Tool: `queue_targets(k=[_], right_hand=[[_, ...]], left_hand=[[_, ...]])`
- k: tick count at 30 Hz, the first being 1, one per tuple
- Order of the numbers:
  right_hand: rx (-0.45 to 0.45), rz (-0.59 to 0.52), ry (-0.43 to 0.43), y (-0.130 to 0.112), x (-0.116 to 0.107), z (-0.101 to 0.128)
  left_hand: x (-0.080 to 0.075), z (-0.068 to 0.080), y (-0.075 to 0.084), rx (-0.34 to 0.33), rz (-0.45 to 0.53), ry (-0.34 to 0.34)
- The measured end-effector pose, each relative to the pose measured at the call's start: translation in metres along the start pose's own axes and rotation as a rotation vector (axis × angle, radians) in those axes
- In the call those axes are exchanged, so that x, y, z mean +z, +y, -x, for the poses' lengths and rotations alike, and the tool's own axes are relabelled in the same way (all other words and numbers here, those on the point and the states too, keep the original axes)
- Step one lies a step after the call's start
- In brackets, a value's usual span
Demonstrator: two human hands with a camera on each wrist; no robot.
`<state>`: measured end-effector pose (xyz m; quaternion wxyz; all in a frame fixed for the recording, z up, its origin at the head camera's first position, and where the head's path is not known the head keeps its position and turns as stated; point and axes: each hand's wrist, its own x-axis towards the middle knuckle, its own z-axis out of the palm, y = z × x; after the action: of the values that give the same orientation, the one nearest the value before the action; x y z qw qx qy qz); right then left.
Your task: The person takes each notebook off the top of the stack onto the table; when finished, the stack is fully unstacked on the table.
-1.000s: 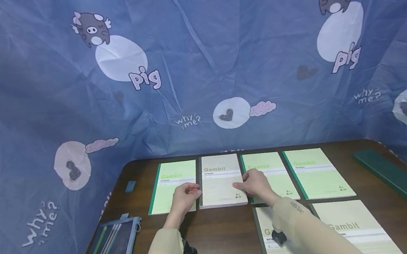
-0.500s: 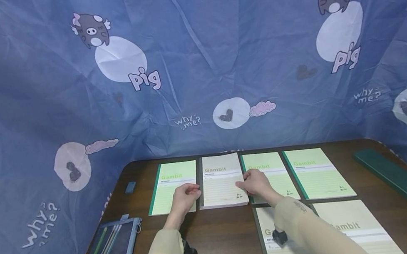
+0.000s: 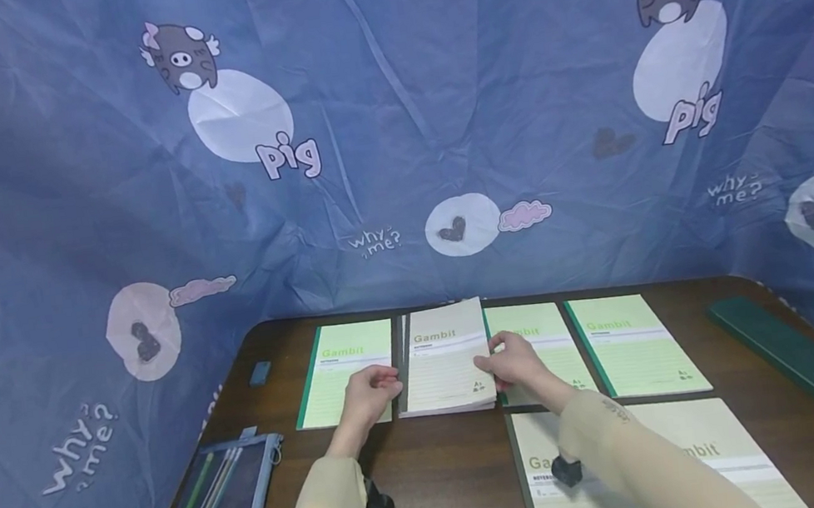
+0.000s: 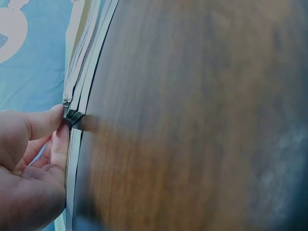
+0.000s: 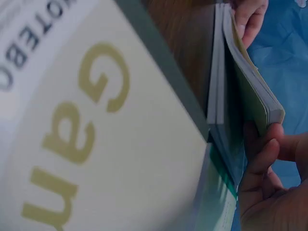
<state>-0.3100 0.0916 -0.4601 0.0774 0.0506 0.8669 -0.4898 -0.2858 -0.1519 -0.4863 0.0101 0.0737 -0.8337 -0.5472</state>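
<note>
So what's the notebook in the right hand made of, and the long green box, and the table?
The notebook looks like paper, fairly matte: thin layers show at its edges.
The long green box may be plastic or something leathery; it's smooth with a slight sheen, so I can't be sure.
The table looks like wood, or a wood-look surface: brown with streaky grain.

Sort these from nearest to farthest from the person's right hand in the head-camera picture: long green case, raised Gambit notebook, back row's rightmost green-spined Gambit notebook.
1. Raised Gambit notebook: its right edge is pinched by the right hand.
2. Rightmost green-spined Gambit notebook: back row, to the right of that hand.
3. Long green case: far right, beyond that notebook.
</note>
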Motion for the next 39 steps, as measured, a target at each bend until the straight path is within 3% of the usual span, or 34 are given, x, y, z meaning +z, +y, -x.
queue_targets(k=[3, 10, 18, 39], right_hand=[[0.017, -0.029, -0.014, 0.001, -0.003, 0.002], [0.072, 0.017, -0.02, 0.005, -0.008, 0.007], [0.04, -0.033, -0.047, 0.01, -0.012, 0.021], [0.101, -0.193, -0.158, 0.029, -0.017, 0.108]], left_hand=[[0.0, 0.0, 0.001, 0.01, 0.008, -0.005], [0.001, 0.0, -0.001, 0.011, 0.019, -0.001], [0.001, 0.0, -0.001, 0.012, 0.015, -0.003], [0.001, 0.0, -0.003, 0.008, 0.004, -0.006]])
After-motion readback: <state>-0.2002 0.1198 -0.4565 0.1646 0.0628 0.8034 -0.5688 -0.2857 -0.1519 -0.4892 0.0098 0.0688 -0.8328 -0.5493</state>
